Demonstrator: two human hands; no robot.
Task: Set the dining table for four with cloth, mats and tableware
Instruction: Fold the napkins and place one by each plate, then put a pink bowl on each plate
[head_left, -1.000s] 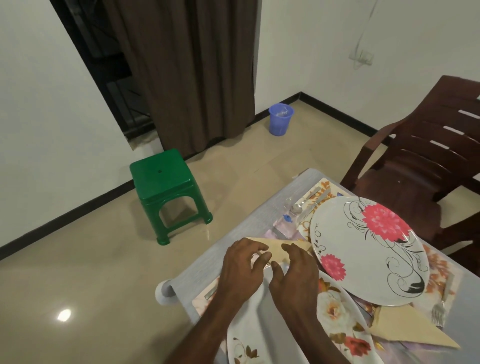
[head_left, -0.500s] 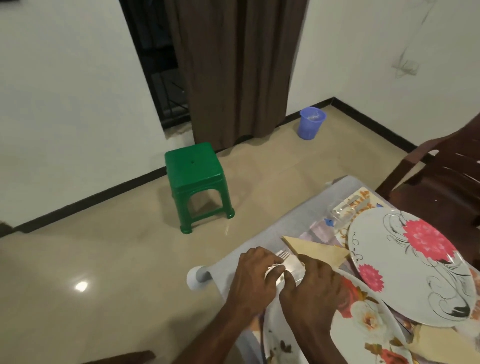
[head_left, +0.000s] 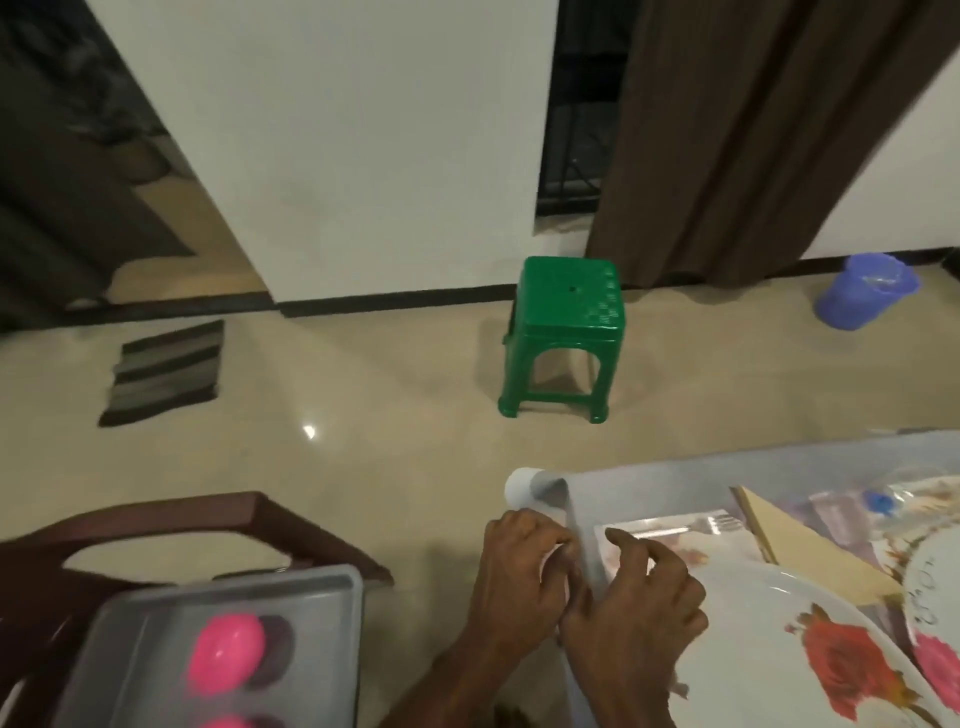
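Observation:
The table's near-left corner carries a grey tablecloth (head_left: 649, 483) whose end is rolled up at the corner. A floral placemat (head_left: 670, 545) lies on it with a silver fork (head_left: 691, 527) along its far edge. A beige folded napkin (head_left: 795, 551) sits to the right of the fork. A white plate with a red rose (head_left: 769, 644) covers the mat's near part. My left hand (head_left: 519, 577) curls its fingers at the cloth's edge and seems to pinch it. My right hand (head_left: 639, 608) rests bent fingers on the mat, free of the fork.
A second plate with pink flowers (head_left: 935, 597) lies at the far right. A grey tray (head_left: 322, 587) with pink cups rests on a brown chair (head_left: 218, 514) at lower left. A green stool (head_left: 566, 332), a blue bucket (head_left: 862, 291) and a striped floor mat (head_left: 166, 371) stand on the floor.
The fork that both hands held now lies alone on the mat. My hands have drawn back to the table's edge. The view has swung left, bringing in the tray and chair.

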